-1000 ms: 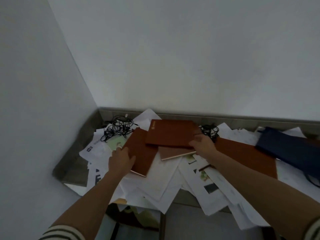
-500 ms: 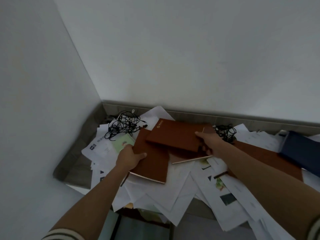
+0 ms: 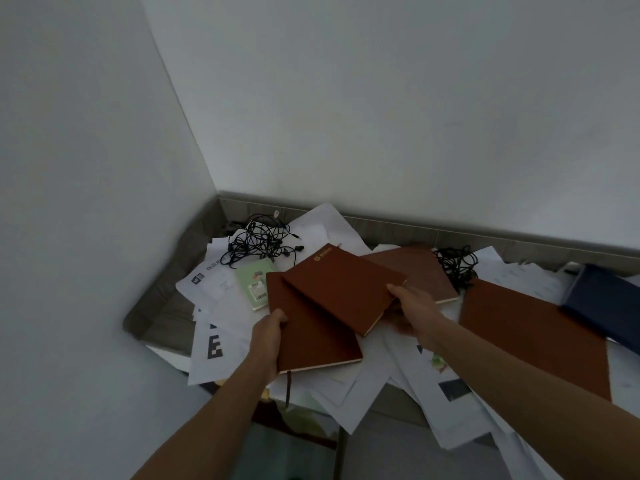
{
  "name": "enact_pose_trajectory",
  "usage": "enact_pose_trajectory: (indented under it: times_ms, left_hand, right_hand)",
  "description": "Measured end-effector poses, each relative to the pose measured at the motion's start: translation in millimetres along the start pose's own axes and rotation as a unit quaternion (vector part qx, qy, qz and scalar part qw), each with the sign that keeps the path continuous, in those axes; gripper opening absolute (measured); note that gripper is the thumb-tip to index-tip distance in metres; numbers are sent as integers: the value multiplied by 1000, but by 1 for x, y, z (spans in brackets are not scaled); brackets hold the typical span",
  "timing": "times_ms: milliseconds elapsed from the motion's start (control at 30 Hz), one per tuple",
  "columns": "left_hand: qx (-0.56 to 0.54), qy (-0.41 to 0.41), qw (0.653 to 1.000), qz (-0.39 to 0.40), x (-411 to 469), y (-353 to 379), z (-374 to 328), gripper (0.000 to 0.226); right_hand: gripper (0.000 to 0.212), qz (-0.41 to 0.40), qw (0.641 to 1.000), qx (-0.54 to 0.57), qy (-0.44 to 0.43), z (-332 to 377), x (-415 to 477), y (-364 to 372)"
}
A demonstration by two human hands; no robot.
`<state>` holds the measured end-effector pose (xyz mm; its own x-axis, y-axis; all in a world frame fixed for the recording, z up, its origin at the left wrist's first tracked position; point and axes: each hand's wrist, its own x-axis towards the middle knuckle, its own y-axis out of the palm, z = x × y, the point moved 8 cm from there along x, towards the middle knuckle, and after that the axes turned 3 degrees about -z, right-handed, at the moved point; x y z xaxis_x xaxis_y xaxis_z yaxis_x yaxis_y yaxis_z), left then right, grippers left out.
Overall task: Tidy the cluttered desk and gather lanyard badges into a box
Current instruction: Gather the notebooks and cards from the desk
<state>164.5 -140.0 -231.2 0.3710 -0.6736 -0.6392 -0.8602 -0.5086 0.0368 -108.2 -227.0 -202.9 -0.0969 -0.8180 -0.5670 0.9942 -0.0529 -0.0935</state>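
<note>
Badges: none plainly in view. The left cord tangle (image 3: 261, 244) by the corner and the right cord tangle (image 3: 457, 266) may be lanyards; can't tell.
Box: the dark-blue item (image 3: 604, 299) at far right may be it; not certain.
Top notebk (image 3: 343, 289): brown, raised and tilted, overlapping the lower one. Your right grip (image 3: 412, 306) pinches its right edge, thumb on the cover, fingers under.
Lower notebk (image 3: 311, 336): your left grip (image 3: 268, 336) is curled round its left edge. The near corner pokes past the paper heap and a ribbon hangs off it.
Why held so: prob. you're squaring the two covers into one stack, edge-held so they slide together.
Third notebk (image 3: 415, 270): flat, just behind your right grip, touching the right tangle.
Brown folder (image 3: 533, 337): flat on the papers, right of your forearm.
Green booklet (image 3: 254, 285): just beside the lower notebk's far-left corner.
Papers (image 3: 216, 296): loose sheets under everything, some spilling off the near edge.
Tabletop (image 3: 161, 306): grey, bare only at the left corner.
Next: judging by the clutter, park the stack, then sort the tangles.
</note>
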Motion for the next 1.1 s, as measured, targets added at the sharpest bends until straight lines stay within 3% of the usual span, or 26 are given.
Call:
enact_pose_trajectory:
  times_ms: [100,267,467,533,633,667,733,933,1000,1100]
  left_hand:
    - [-10,8,1000,7,-1,-3,8,19]
    - [-12,36,999,0,4,-4,3,38]
    - [9,47,999,11,3,-3,-1,39]
    - [11,50,998,27,2,-1,-1,38]
    - [7,56,998,42,3,1,-1,28]
    - [2,57,997,45,3,1,-2,25]
    - [-3,62,997,47,5,1,-1,24]
    - [5,66,997,44,7,0,0,21]
    - [7,61,997,43,8,-1,0,23]
    - [11,56,998,41,10,-1,1,27]
  right_hand:
    - [17,35,999,1,9,-4,-3,6]
    - [25,146,978,-145,-28,-28,-28,39]
    - [26,224,915,-334,-31,-29,-35,50]
    - [25,169,910,-366,-98,-6,-23,33]
    - [15,-51,887,-371,-269,56,-4,-21]
    - [21,-111,877,-370,-285,69,3,-41]
    - [37,-154,871,-396,-247,74,22,-70]
    - [51,-160,887,-400,-167,58,44,-89]
    - [47,-153,924,-323,-137,61,45,-96]
    - [31,-78,983,-121,-113,62,35,-90]
